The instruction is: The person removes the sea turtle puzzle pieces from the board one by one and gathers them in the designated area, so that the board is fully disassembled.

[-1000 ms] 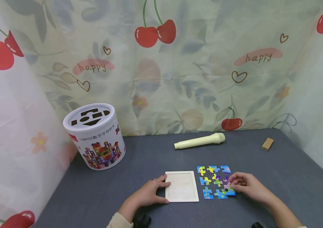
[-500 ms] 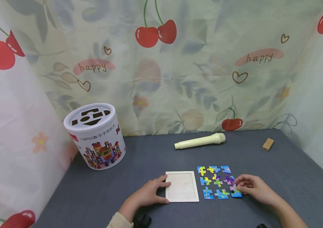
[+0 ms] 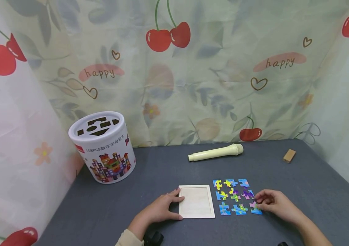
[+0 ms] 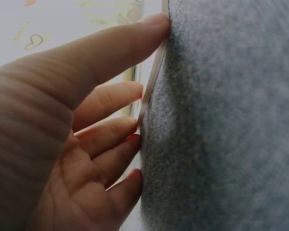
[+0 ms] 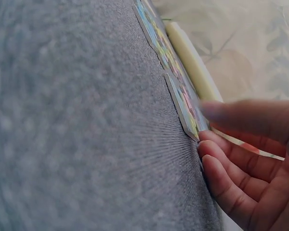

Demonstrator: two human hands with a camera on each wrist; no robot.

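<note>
A pale wooden puzzle frame [image 3: 196,201] lies flat on the dark table. My left hand [image 3: 161,206] rests at its left side, thumb and forefinger spread along the edge, as the fingers [image 4: 108,96] show in the left wrist view. Right of the frame, several colourful jigsaw pieces [image 3: 240,209] lie apart in rough rows. My right hand [image 3: 273,202] has its thumb and curled fingers at the lower-right jigsaw piece [image 3: 255,209]. In the right wrist view the blurred thumb is over that jigsaw piece [image 5: 184,108], with fingertips by its edge; the piece lies flat.
A cream toy microphone [image 3: 215,152] lies behind the jigsaw pieces. At the back left stands a white block bucket [image 3: 103,148] with a slotted lid. A small wooden block [image 3: 289,155] is at the far right. Printed curtains [image 3: 174,85] border the table [image 3: 156,171].
My right hand has moved right, sliding the lower-right jigsaw piece away from its neighbours and then slightly turning it. My left hand and the frame have stayed still.
</note>
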